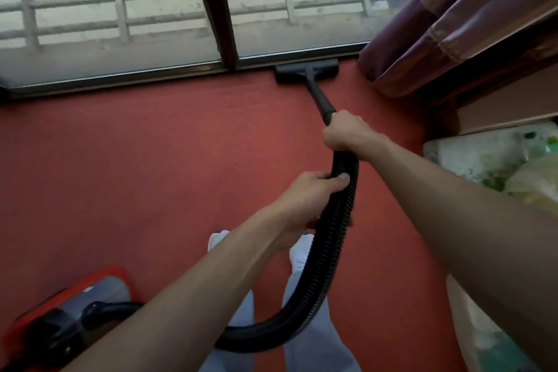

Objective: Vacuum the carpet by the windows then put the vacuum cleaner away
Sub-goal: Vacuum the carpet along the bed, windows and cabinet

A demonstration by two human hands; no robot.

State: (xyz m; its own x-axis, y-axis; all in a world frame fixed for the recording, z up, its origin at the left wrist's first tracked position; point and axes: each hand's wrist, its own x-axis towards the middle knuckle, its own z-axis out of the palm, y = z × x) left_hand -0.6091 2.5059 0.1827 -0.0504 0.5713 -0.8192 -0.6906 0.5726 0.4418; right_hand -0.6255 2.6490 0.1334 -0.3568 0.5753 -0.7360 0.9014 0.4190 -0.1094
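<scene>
A black floor nozzle [306,70] lies on the red carpet [136,166], pressed up against the window frame [120,77]. Its black wand [319,96] runs back to my right hand [344,131], which grips the top of the wand where the ribbed black hose [335,238] starts. My left hand [311,193] grips the hose a little lower. The hose loops down between my legs to the red and grey vacuum cleaner body [69,317] on the carpet at the bottom left.
A purple curtain [453,24] hangs at the right, close to the nozzle. A bed with patterned bedding [483,157] fills the right edge. My feet in white socks [299,251] stand on the carpet. Balcony railings [120,3] show through the glass.
</scene>
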